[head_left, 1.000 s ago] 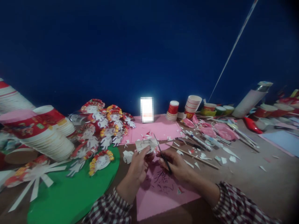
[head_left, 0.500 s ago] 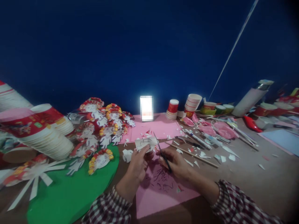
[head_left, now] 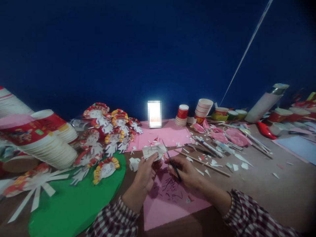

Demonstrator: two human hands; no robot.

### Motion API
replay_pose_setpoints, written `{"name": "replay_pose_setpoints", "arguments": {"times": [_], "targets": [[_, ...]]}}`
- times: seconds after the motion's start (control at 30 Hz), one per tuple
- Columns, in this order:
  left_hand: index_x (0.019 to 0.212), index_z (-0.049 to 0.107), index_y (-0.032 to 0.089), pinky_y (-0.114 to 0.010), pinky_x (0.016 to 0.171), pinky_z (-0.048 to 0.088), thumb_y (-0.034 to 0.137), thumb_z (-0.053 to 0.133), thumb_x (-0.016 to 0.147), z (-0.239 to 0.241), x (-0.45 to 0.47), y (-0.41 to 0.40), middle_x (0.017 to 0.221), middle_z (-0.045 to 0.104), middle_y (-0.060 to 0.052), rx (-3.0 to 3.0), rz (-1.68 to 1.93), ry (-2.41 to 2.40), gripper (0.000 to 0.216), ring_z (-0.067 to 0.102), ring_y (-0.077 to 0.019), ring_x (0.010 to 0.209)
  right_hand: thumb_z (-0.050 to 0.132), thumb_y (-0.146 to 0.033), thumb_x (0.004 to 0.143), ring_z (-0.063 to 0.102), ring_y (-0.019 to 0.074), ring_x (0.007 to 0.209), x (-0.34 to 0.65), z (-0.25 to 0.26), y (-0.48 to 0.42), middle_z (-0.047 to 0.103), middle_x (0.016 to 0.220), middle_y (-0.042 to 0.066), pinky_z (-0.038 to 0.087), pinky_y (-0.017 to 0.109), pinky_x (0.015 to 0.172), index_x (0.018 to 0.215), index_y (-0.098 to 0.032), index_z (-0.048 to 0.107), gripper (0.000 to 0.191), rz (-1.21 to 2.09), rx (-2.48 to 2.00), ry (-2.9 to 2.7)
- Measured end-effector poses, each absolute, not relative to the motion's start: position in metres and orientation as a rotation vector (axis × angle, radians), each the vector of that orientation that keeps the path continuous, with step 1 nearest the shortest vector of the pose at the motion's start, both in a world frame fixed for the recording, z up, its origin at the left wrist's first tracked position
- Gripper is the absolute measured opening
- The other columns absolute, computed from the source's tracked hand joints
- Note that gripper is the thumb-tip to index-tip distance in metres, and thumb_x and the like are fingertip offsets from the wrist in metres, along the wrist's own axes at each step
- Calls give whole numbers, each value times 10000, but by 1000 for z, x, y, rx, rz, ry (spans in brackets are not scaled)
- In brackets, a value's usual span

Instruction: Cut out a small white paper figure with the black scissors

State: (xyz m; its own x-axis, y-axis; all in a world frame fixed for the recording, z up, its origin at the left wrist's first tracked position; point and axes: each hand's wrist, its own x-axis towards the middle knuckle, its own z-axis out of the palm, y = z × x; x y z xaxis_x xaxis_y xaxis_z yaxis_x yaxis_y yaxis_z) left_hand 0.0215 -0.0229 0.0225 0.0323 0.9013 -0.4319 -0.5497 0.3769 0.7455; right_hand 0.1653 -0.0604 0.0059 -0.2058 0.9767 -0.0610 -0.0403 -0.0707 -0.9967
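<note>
My left hand (head_left: 147,176) pinches a small piece of white paper (head_left: 150,151) with dark drawn lines, its thumb lying on top. Just to the right, my right hand (head_left: 184,171) is closed around a pair of scissors (head_left: 174,168) with dark handles. Their blades point up and away, close to the paper's right edge; whether they touch it I cannot tell. Below both hands lies a pink sheet (head_left: 160,214) with dark scribbled strokes. A white paper cutout (head_left: 134,164) rests left of the held paper.
Paper figures with red and yellow frilled hair (head_left: 120,123) stand left, behind a green sheet (head_left: 74,204). Stacked paper cups (head_left: 55,151) lean at far left. Pens (head_left: 209,146), a wooden stick (head_left: 204,163), pink scraps (head_left: 238,136) and paper bits lie right. A bright blurred rectangle (head_left: 154,113) stands behind.
Almost nothing differs. Both hands keep the same hold on the paper and the scissors, and the whole view has shifted very slightly.
</note>
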Motion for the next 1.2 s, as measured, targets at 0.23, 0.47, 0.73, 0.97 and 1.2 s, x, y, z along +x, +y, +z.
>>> {"name": "replay_pose_setpoints", "arguments": {"times": [0.23, 0.47, 0.73, 0.97, 1.2], "targets": [[690, 574, 146, -220, 545, 470, 227, 759, 581, 24, 22, -23, 590, 601, 12, 410, 1173, 1018, 229, 577, -101, 516, 649, -367, 780, 367, 70, 524, 166, 2, -60, 473, 647, -27, 264, 185, 444, 1012, -162, 602, 312, 1436, -1123, -1310], [713, 583, 145, -212, 537, 459, 247, 746, 598, 24, 21, -24, 597, 599, 11, 467, 1178, 1031, 225, 558, -94, 503, 632, -397, 789, 360, 58, 495, 165, 5, -60, 486, 648, -27, 268, 184, 438, 998, -150, 600, 325, 1443, -1127, -1303], [669, 574, 153, -224, 538, 442, 268, 728, 613, 23, 21, -23, 545, 573, 17, 478, 1144, 1062, 200, 561, -106, 495, 628, -392, 798, 344, 54, 473, 165, 4, -59, 449, 603, -48, 261, 188, 434, 993, -154, 600, 309, 1442, -1100, -1307], [706, 573, 136, -208, 551, 467, 252, 768, 567, 20, 22, -22, 582, 600, 19, 438, 1173, 1034, 266, 569, -87, 502, 640, -384, 787, 356, 60, 508, 166, 6, -61, 463, 641, -35, 258, 185, 440, 983, -157, 611, 301, 1461, -1098, -1289], [697, 589, 121, -193, 549, 488, 218, 779, 555, 20, 21, -22, 589, 605, 12, 404, 1190, 1021, 256, 572, -78, 510, 635, -373, 791, 364, 63, 503, 166, 6, -60, 456, 624, -37, 259, 183, 437, 955, -155, 617, 274, 1447, -1107, -1312]]}}
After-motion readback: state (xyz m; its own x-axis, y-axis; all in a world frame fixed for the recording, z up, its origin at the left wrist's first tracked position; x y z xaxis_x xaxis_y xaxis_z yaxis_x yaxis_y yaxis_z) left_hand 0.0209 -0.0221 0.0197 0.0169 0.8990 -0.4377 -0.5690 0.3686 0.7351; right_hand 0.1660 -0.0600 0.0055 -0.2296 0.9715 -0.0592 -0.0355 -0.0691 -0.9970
